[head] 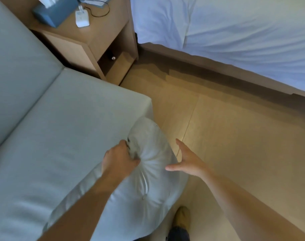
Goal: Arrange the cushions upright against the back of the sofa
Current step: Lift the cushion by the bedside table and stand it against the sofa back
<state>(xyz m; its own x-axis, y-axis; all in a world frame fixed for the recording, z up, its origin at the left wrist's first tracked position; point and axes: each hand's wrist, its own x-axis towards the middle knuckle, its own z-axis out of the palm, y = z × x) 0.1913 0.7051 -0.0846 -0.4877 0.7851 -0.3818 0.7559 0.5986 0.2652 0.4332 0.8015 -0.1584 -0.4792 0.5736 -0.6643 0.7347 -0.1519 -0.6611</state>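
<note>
Your left hand [119, 158] is fisted on a bunch of fabric at the upper part of the cushion [144, 178], creases radiating out from the grip. Your right hand [186, 159] is spread wide, fingers splayed, just beside the cushion's right edge, holding nothing; contact with the cloth unclear. Cushion is off the backrest: it sits at the front corner of the sofa seat [64, 129], hanging past the seat edge over the floor [235, 136], zipper side facing up. Sofa back [14, 66] is well apart from it, upper left. Nightstand [89, 40] past the sofa end carries a tissue box [54, 13] and a white charger [82, 18]. Bed [235, 32] upper right. Your shoe [182, 217] is below the cushion.
</note>
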